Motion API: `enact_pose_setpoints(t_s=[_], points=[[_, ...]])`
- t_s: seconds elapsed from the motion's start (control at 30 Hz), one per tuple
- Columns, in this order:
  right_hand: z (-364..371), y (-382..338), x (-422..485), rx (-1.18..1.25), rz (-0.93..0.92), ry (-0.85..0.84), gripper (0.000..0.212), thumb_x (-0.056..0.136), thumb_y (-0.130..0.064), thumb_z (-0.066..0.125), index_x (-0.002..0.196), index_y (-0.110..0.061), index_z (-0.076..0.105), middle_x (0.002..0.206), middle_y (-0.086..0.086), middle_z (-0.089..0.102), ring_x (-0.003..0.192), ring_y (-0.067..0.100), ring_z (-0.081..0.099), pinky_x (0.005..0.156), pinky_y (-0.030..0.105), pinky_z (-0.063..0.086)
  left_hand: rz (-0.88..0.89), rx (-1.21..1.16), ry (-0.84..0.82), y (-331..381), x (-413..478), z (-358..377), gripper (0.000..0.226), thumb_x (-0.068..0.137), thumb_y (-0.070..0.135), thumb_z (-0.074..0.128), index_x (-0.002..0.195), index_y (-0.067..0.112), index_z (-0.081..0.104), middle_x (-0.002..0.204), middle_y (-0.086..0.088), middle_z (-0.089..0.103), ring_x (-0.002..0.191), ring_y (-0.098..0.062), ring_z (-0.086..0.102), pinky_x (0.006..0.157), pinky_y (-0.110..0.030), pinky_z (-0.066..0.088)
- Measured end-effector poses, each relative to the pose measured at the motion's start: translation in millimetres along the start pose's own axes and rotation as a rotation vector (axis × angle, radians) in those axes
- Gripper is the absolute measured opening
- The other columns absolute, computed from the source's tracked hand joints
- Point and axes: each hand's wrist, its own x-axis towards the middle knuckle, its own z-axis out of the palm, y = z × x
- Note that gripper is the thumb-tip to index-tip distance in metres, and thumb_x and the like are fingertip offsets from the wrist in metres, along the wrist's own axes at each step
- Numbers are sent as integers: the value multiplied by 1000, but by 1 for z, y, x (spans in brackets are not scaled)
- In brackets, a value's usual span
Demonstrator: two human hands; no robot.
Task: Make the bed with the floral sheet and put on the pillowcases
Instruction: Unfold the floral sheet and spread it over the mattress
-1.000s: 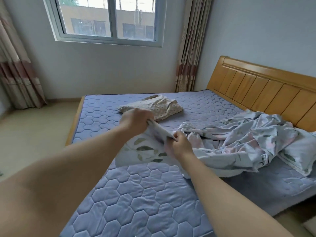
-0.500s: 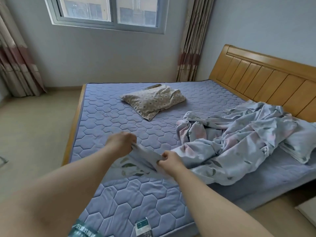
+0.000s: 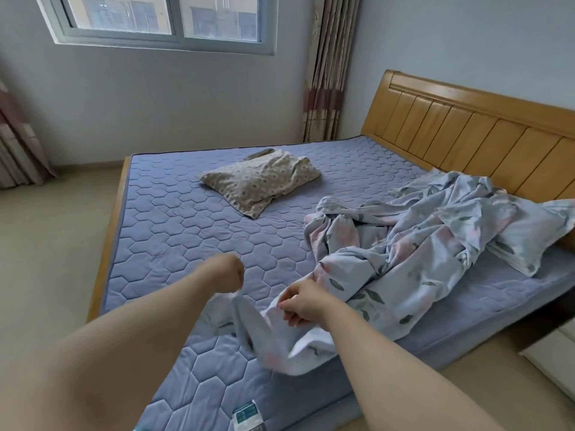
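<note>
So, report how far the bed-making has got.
Done: almost nothing; the mattress lies bare. In hand: the left hand and right hand each grip an edge of the floral sheet, which lies bunched towards the headboard. Left: spread and tuck the sheet, then re-case the pillow, which wears a beige patterned cover.

Only one view here, worn on the person's head at the near side of the bed [image 3: 174, 231], close to its edge. It looks forward and down across the mattress toward the window [image 3: 174, 23] wall, headboard [image 3: 466, 126] to the right, with both forearms reaching in from the bottom
</note>
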Motion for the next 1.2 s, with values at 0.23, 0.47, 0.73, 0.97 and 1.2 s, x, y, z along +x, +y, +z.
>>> enact_pose_setpoints(t_s=[0.23,0.47,0.73,0.97,1.2], points=[[-25,18,3,144,53,62,22,97,-18,44,75,-21,47,69,-2,53,55,10,48,55,22,34,19,-86,79,34,16,2,28,88,12,46,106,13,67,116,-9,65,109,-27,58,85,-31,50],[-88,75,26,242,143,142,19,96,-18,45,77,-19,48,69,0,51,56,12,45,54,21,31,73,-143,54,115,60,14,27,88,12,45,104,15,67,117,-7,63,108,-27,57,84,-29,48],[-186,154,105,211,228,121,17,92,-15,46,76,-15,46,65,2,49,54,17,40,54,23,29,-23,-215,-7,209,142,54,28,90,14,45,108,13,66,116,-9,64,107,-28,58,84,-32,48],[-219,214,176,173,302,77,25,90,-15,50,65,-16,46,65,3,50,56,17,42,52,22,32,-137,-318,-52,249,210,98,31,91,13,41,117,16,57,120,-9,60,109,-28,56,85,-31,44],[-224,238,256,145,324,142,4,88,-17,52,84,-18,52,100,10,59,87,24,50,75,30,41,-262,-423,-33,249,293,135,44,85,27,53,129,25,45,132,-4,43,120,-29,46,99,-46,44]])
